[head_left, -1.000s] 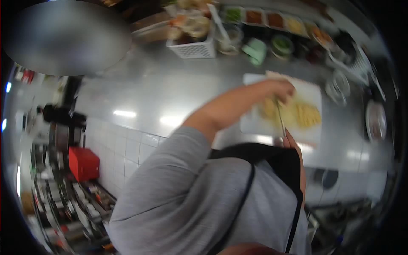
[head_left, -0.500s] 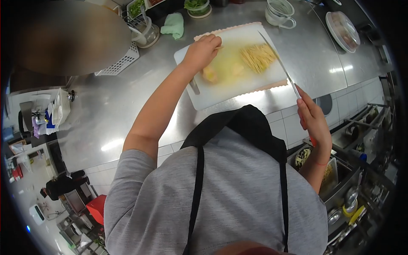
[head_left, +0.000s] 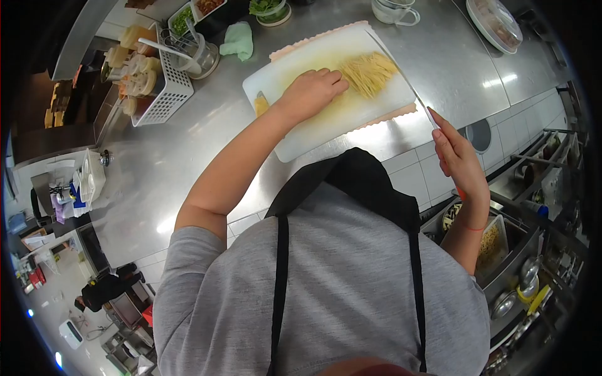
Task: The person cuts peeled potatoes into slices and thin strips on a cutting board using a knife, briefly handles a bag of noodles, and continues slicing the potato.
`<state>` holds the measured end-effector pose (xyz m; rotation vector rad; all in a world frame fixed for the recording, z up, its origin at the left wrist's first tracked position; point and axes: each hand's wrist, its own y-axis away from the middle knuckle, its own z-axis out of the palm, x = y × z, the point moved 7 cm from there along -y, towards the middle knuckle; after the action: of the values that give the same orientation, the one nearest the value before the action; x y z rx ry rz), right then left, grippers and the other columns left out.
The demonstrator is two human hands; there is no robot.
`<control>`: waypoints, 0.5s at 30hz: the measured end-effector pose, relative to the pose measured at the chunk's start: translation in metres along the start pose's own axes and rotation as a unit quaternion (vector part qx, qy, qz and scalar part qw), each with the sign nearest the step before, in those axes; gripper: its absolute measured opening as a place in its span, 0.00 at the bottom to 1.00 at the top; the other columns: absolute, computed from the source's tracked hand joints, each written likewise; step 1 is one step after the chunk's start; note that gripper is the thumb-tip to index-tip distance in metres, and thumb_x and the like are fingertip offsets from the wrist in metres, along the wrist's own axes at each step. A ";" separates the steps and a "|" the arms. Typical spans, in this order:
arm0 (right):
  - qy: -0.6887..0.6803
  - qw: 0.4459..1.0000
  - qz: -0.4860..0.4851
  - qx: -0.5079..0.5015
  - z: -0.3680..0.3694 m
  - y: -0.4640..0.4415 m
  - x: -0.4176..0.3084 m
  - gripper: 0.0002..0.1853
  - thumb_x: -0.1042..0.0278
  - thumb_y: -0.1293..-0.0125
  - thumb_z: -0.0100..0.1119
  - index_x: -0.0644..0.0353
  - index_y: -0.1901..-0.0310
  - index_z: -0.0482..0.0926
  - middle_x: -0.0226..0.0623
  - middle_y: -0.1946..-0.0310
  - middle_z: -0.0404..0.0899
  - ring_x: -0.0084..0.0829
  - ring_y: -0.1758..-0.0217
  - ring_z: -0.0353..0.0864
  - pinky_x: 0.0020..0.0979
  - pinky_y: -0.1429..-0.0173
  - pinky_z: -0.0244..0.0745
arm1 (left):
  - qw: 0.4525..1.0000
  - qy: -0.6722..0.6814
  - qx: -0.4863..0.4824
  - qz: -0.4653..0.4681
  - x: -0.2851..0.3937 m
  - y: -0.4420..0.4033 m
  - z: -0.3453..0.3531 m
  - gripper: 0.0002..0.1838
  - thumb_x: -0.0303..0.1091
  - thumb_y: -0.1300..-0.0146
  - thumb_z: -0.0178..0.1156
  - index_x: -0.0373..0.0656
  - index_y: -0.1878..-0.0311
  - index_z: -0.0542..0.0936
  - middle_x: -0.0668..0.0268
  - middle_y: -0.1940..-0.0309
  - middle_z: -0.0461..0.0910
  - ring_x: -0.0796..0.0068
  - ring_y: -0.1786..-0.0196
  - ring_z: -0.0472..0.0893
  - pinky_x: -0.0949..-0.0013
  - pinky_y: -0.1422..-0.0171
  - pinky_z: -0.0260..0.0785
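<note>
My left hand [head_left: 313, 95] is over the middle of the white cutting board [head_left: 291, 147], fingers curled downward. What lies beneath them is hidden. Close to its fingertips is a heap of thin pale-yellow strips [head_left: 369, 74] on the board's right part. My right hand [head_left: 456, 153] is closed round a long knife [head_left: 401, 74], beyond the board's right side. The blade slants up and left along the board's right edge, apart from my left hand. A small yellow and grey item [head_left: 261, 104] shows at the board's left edge, partly behind my left wrist.
A pink scalloped mat [head_left: 295, 48] lies under the board. Behind are a green cloth [head_left: 237, 41], a jug with utensils [head_left: 202, 57], a white basket of bottles [head_left: 166, 94] and clear cups [head_left: 395, 12]. A covered dish [head_left: 495, 25] stands back right. Another person [head_left: 110, 288] is far left.
My left hand has moved right across the board, nearer the strips, and now covers the yellow pieces seen there earlier. The knife remains in my right hand. The view has shifted slightly.
</note>
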<state>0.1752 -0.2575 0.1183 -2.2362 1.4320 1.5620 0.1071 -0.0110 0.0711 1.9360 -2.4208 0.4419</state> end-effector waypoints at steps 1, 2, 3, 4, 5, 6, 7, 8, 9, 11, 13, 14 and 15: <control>0.009 1.000 -0.004 0.001 0.000 0.000 0.002 0.24 0.56 0.27 0.48 0.49 0.32 0.66 0.24 0.84 0.58 0.17 0.80 0.58 0.24 0.73 0.59 | 1.000 0.002 -0.014 0.004 0.001 0.001 0.001 0.11 0.25 0.51 0.60 0.45 0.63 0.73 0.66 0.63 0.74 0.64 0.56 0.77 0.61 0.53 0.73; 0.006 1.000 -0.002 0.002 0.000 -0.001 0.004 0.24 0.56 0.27 0.48 0.49 0.32 0.66 0.24 0.84 0.58 0.17 0.80 0.58 0.24 0.73 0.59 | 1.000 0.001 -0.016 0.007 0.001 0.002 0.002 0.11 0.25 0.51 0.60 0.45 0.63 0.73 0.66 0.63 0.74 0.64 0.56 0.77 0.61 0.53 0.73; 0.007 1.000 -0.002 -0.004 0.001 -0.002 0.005 0.24 0.55 0.27 0.48 0.48 0.31 0.66 0.24 0.84 0.58 0.17 0.80 0.58 0.24 0.73 0.60 | 0.999 0.008 -0.035 0.015 0.002 0.003 0.004 0.12 0.26 0.51 0.61 0.45 0.62 0.73 0.65 0.63 0.74 0.63 0.56 0.77 0.60 0.53 0.72; 0.008 1.000 -0.003 -0.011 0.003 -0.003 0.006 0.24 0.55 0.27 0.48 0.48 0.31 0.66 0.23 0.83 0.58 0.17 0.80 0.58 0.24 0.73 0.60 | 0.998 0.015 -0.053 0.021 0.002 0.005 0.006 0.12 0.27 0.51 0.62 0.45 0.62 0.73 0.65 0.64 0.74 0.62 0.56 0.77 0.60 0.53 0.72; 0.006 1.000 -0.003 -0.010 0.003 -0.003 0.007 0.24 0.55 0.27 0.48 0.48 0.31 0.66 0.23 0.83 0.58 0.17 0.80 0.58 0.24 0.73 0.60 | 0.998 0.015 -0.054 0.023 0.001 0.005 0.004 0.12 0.27 0.51 0.62 0.45 0.62 0.73 0.65 0.64 0.74 0.62 0.56 0.77 0.60 0.53 0.72; 0.001 1.000 -0.009 -0.012 0.003 -0.004 0.007 0.24 0.55 0.27 0.48 0.48 0.31 0.66 0.24 0.83 0.58 0.17 0.80 0.58 0.24 0.73 0.60 | 0.993 0.056 -0.102 0.007 -0.003 0.006 0.005 0.12 0.30 0.50 0.63 0.44 0.61 0.74 0.65 0.62 0.74 0.62 0.55 0.77 0.60 0.51 0.72; -0.004 1.000 -0.014 -0.015 0.004 -0.004 0.007 0.24 0.54 0.27 0.48 0.48 0.31 0.66 0.24 0.84 0.58 0.17 0.80 0.58 0.24 0.73 0.60 | 0.984 0.098 -0.150 -0.009 -0.005 0.007 0.007 0.13 0.33 0.48 0.64 0.44 0.60 0.74 0.66 0.61 0.75 0.63 0.54 0.77 0.60 0.50 0.72; -0.006 1.000 -0.013 -0.013 0.004 -0.005 0.007 0.24 0.54 0.27 0.48 0.48 0.31 0.66 0.24 0.84 0.58 0.17 0.80 0.58 0.24 0.73 0.60 | 0.984 0.098 -0.151 -0.007 -0.006 0.007 0.004 0.13 0.33 0.48 0.64 0.44 0.60 0.74 0.66 0.61 0.75 0.63 0.54 0.77 0.60 0.50 0.72; -0.011 1.000 -0.011 -0.010 0.003 -0.005 0.008 0.24 0.55 0.27 0.49 0.49 0.31 0.66 0.24 0.83 0.58 0.17 0.80 0.58 0.24 0.73 0.60 | 0.975 0.168 -0.126 -0.073 -0.015 0.007 -0.001 0.16 0.37 0.47 0.65 0.44 0.56 0.75 0.64 0.59 0.75 0.63 0.52 0.77 0.61 0.48 0.71; -0.018 1.000 -0.009 -0.005 0.003 -0.007 0.009 0.25 0.55 0.27 0.49 0.49 0.31 0.66 0.23 0.83 0.58 0.17 0.80 0.58 0.24 0.73 0.60 | 0.957 0.236 -0.102 -0.138 -0.027 0.007 0.000 0.19 0.40 0.45 0.65 0.44 0.53 0.76 0.63 0.56 0.76 0.63 0.50 0.77 0.61 0.46 0.70; -0.039 0.999 -0.007 0.007 0.004 -0.008 0.010 0.25 0.54 0.27 0.50 0.50 0.31 0.66 0.23 0.82 0.59 0.16 0.79 0.58 0.23 0.73 0.59 | 0.969 0.179 -0.061 -0.157 -0.042 0.003 0.004 0.23 0.44 0.43 0.65 0.43 0.47 0.76 0.61 0.51 0.75 0.62 0.47 0.76 0.62 0.43 0.69; -0.038 0.999 -0.007 0.007 0.005 -0.008 0.009 0.25 0.54 0.27 0.50 0.50 0.31 0.66 0.23 0.82 0.59 0.16 0.79 0.58 0.23 0.73 0.59 | 0.971 0.173 -0.089 -0.140 -0.043 0.004 0.012 0.25 0.43 0.45 0.66 0.44 0.45 0.75 0.61 0.50 0.73 0.61 0.45 0.74 0.62 0.41 0.68; -0.044 0.999 -0.007 0.003 0.006 -0.008 0.007 0.25 0.54 0.27 0.50 0.50 0.32 0.66 0.23 0.81 0.60 0.16 0.79 0.57 0.23 0.73 0.59 | 0.971 0.173 -0.088 -0.141 -0.041 0.002 0.011 0.25 0.43 0.45 0.66 0.44 0.45 0.75 0.61 0.50 0.73 0.61 0.45 0.74 0.62 0.41 0.68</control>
<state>0.1769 -0.2541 0.1064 -2.1416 1.3927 1.6272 0.1166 0.0257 0.0525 1.8984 -1.8738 0.4857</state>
